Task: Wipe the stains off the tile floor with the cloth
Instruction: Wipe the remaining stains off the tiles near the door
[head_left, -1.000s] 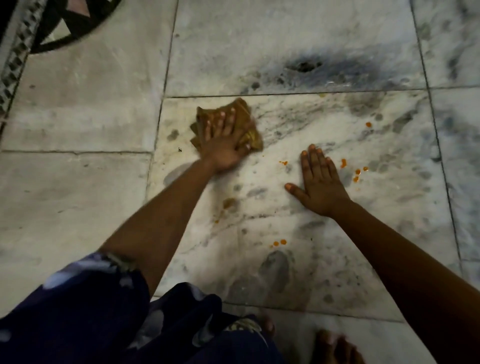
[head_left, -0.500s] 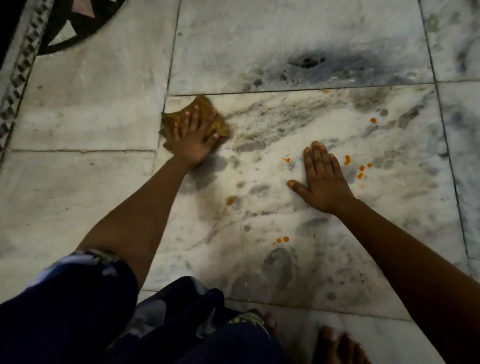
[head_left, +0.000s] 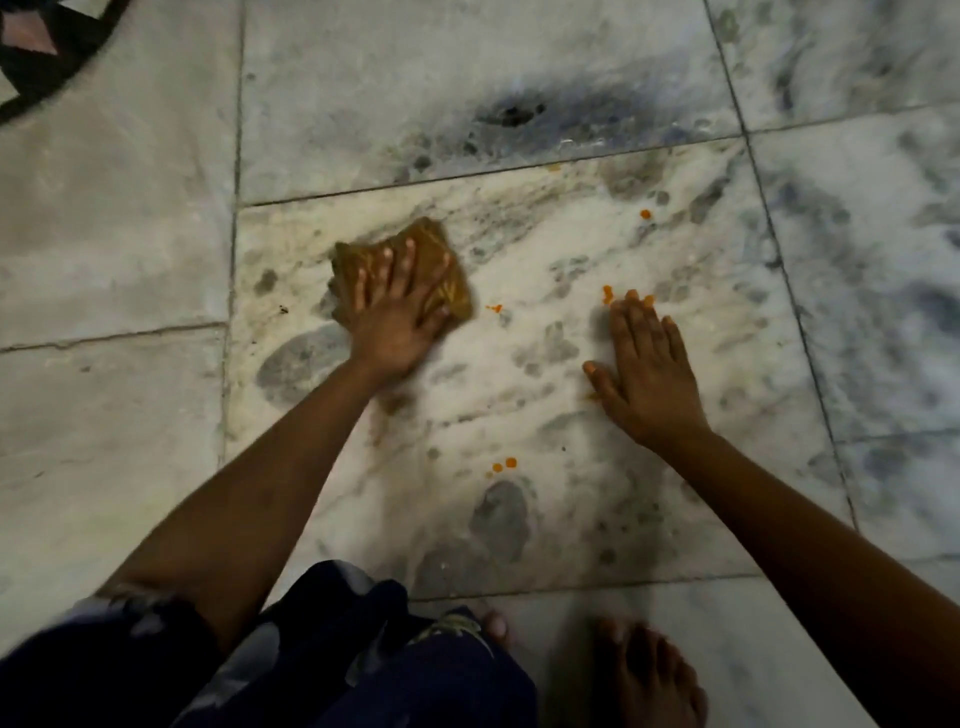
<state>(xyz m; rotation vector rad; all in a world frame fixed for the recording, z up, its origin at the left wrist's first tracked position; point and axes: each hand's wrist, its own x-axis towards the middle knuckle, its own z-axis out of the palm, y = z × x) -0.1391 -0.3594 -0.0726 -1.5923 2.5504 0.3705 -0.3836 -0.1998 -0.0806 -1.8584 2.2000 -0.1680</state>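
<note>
1. Two bare hands lie on one veined marble tile of the tile floor (head_left: 519, 374), seen from above by the person crouching over it.
2. The left hand (head_left: 397, 317) presses flat on the cloth (head_left: 447, 270), fingers straight and slightly spread over its top, palm at its near edge.
3. The cloth is a crumpled brown-yellow rag, lying in the far left part of that tile, near the grout lines at the tile's left and far edges but touching neither.
4. The right hand (head_left: 647, 374) rests palm down on the same tile, well apart from the cloth, with fingers straight and close together and the thumb out to the left; it holds nothing.
5. Small orange stains (head_left: 506, 463) dot the tile: a pair between the two forearms, a fleck just right of the cloth, some at the right hand's fingertips and one farther off beyond them.
6. A dark smudge (head_left: 511, 111) marks the next tile farther away.
7. Bare toes (head_left: 649, 670) and dark patterned clothing (head_left: 363, 665) fill the lower edge.
8. A dark patterned inlay (head_left: 47, 57) shows at the top left corner.
</note>
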